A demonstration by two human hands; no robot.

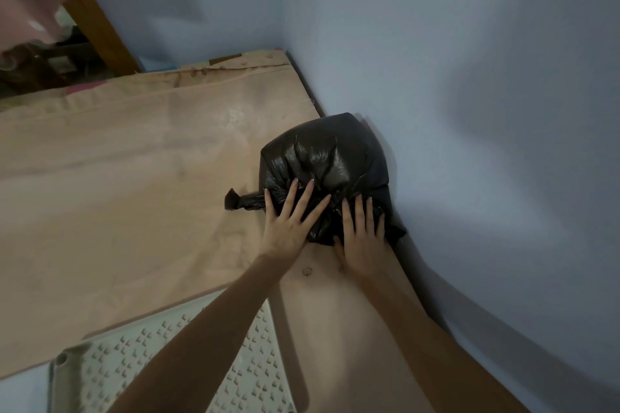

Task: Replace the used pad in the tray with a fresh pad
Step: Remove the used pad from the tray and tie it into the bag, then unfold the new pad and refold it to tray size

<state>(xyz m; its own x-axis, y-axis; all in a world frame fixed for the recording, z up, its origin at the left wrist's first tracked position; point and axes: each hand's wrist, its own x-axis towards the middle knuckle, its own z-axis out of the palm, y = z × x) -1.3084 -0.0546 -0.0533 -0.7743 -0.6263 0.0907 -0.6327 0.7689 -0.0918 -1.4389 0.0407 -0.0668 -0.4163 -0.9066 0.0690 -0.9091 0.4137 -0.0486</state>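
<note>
Black bag (322, 174) lies at one o'clock by the wall (469, 77); my left hand (288, 225) and right hand (360, 238) press it flat-fingered, gripping nothing; tray (110, 362) at seven.

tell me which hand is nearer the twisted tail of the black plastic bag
The left hand: the black plastic bag has its twisted tail beside that index finger; the right hand lies wall-side.

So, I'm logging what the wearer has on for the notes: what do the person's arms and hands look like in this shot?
Both forearms are bare, with no sleeves in view. The left hand and right hand wear no gloves, rings, watch or bracelets that show. The fingernails are fairly long and look pale or natural.
</note>
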